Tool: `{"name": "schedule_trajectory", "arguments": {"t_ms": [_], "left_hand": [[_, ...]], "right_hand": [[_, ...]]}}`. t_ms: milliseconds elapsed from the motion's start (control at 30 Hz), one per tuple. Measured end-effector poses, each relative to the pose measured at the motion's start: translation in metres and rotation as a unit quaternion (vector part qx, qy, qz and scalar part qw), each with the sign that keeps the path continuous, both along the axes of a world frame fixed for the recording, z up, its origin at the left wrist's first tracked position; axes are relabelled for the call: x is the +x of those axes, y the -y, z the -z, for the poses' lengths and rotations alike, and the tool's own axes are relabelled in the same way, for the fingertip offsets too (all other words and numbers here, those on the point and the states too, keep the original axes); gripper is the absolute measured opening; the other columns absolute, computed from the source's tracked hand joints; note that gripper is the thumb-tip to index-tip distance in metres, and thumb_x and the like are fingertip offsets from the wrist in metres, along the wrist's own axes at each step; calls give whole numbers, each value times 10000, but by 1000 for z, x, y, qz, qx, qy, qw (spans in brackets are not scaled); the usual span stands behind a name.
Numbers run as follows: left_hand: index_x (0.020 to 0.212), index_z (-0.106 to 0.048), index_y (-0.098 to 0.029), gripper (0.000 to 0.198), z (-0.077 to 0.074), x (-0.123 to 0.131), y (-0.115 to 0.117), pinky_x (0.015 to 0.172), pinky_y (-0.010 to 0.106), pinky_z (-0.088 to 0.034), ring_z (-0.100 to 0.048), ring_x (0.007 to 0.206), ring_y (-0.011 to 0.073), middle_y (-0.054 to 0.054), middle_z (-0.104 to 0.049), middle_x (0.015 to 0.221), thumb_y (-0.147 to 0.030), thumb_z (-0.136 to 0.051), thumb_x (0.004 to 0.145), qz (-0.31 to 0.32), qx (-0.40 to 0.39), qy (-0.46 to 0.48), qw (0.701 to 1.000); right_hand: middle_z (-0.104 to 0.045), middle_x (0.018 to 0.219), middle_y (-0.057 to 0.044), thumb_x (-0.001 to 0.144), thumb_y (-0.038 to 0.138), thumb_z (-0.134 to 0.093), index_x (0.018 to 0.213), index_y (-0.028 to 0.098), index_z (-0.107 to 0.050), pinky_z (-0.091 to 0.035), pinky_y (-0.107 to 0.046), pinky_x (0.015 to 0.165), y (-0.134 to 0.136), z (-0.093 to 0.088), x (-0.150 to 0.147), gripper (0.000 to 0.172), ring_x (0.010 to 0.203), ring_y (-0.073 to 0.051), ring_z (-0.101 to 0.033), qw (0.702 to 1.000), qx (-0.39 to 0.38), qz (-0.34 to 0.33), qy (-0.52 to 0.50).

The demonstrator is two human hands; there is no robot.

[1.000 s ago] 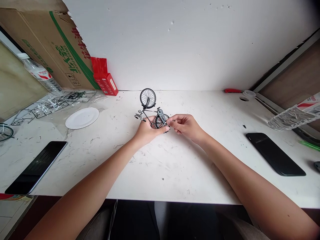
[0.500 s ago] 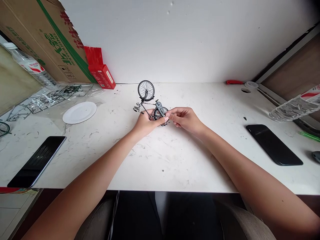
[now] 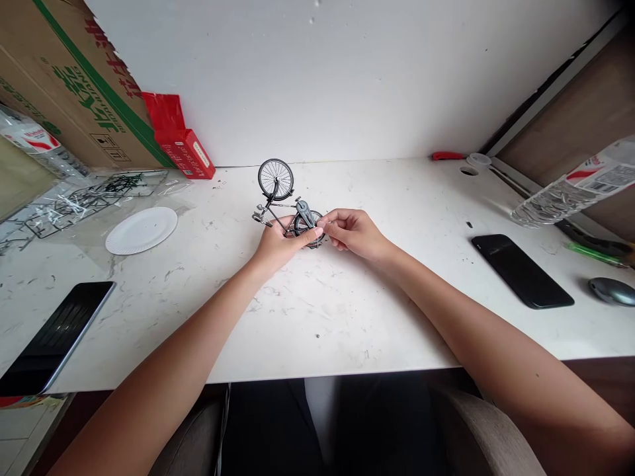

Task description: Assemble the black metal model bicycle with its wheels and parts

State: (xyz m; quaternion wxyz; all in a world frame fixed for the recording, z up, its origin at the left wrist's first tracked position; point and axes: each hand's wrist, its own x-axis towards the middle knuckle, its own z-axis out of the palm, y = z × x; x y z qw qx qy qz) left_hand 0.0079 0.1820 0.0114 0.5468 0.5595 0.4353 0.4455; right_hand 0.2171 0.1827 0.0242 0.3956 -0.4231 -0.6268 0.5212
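A small black model bicycle (image 3: 276, 180) is held above the middle of the table, tilted, with one spoked wheel pointing up and away from me. My left hand (image 3: 282, 243) is closed around its lower side, thumb lying along the wheel nearer me. At that same wheel, beside the chain cover, my right hand (image 3: 354, 231) pinches with thumb and forefinger, its other fingers curled. Whether a small part sits between those right fingertips is too small to tell. The fingers of the left hand are partly hidden behind the bicycle.
To the left are a white paper plate (image 3: 141, 230), plastic part frames (image 3: 106, 195), a phone (image 3: 59, 337) and a red box (image 3: 186, 155) by a carton (image 3: 74, 86). On the right lie a black phone (image 3: 523, 271), a mouse (image 3: 612, 291), a plastic bottle (image 3: 570, 185) and a red-handled tool (image 3: 447, 156).
The view has shifted to the right and tilted slightly, bringing the mouse further into sight. Both hands keep nearly the same hold on the model bicycle.
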Motion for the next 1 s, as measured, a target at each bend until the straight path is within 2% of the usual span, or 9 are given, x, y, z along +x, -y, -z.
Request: {"name": "schedule_trajectory", "arguments": {"t_ms": [200,333,400,467,533,633,767,933,1000], "left_hand": [[1039,-806,-166,502,2,1,-2,845,362,-636,-762,925,232,92,-818,1026,-499,-960,697,6,5,18,1000],[1038,-812,-173,468,0,1,-2,830,355,-629,-756,907,223,87,-816,1010,-490,-948,721,1,20,18,1000],[1024,-812,-168,451,0,0,-2,832,353,-626,-755,912,225,94,-815,1006,-489,-940,733,-3,23,11,1000],[1013,-809,-164,454,0,0,-2,824,356,-627,-755,901,228,97,-812,988,-499,-935,736,-9,17,4,1000],[1020,-807,-163,470,1,-1,-2,819,362,-630,-754,888,230,99,-811,978,-516,-930,736,-10,10,3,1000],[1035,-808,-166,484,4,-1,-3,848,376,-634,-760,912,239,104,-817,1005,-526,-929,734,-6,7,4,1000],[1029,-808,-179,452,7,0,-4,885,376,-625,-762,933,238,101,-824,1037,-474,-948,715,-16,18,-10,1000],[998,-799,-195,401,11,1,-4,834,354,-608,-751,879,229,86,-822,989,-453,-932,721,-26,31,-45,998],[976,-793,-198,353,12,-1,-5,810,334,-590,-739,869,221,80,-817,979,-445,-903,749,-48,53,-63,995]], "right_hand": [[-575,612,36,859,722,-780,997,208,-715,-391,-276,510,1,3,-1,536,532,-109,-496,1000,23,4,7],[-582,592,27,953,764,-636,1044,227,-685,-388,-304,543,2,-9,6,546,510,-131,-491,994,72,54,55],[-615,621,1,1004,746,-565,1041,222,-708,-409,-325,614,-1,-20,18,545,561,-153,-533,973,149,84,154],[-674,685,-39,1037,681,-558,981,212,-755,-411,-350,686,-5,-31,35,511,637,-183,-582,929,218,86,286],[-730,787,-72,1057,598,-566,929,215,-791,-403,-364,715,-11,-39,52,462,720,-212,-615,893,246,105,363],[-772,903,-75,980,537,-713,887,245,-833,-389,-366,700,-19,-38,69,329,767,-222,-622,867,216,125,432],[-789,939,-51,899,377,-811,885,271,-846,-382,-353,661,-24,-23,69,113,751,-211,-621,849,153,97,497],[-787,950,-83,940,256,-713,848,218,-782,-388,-354,638,-23,-12,57,121,777,-223,-643,835,159,96,518],[-786,927,-91,950,252,-688,859,213,-762,-396,-358,641,-21,-12,54,124,769,-225,-649,840,165,111,504]]}}
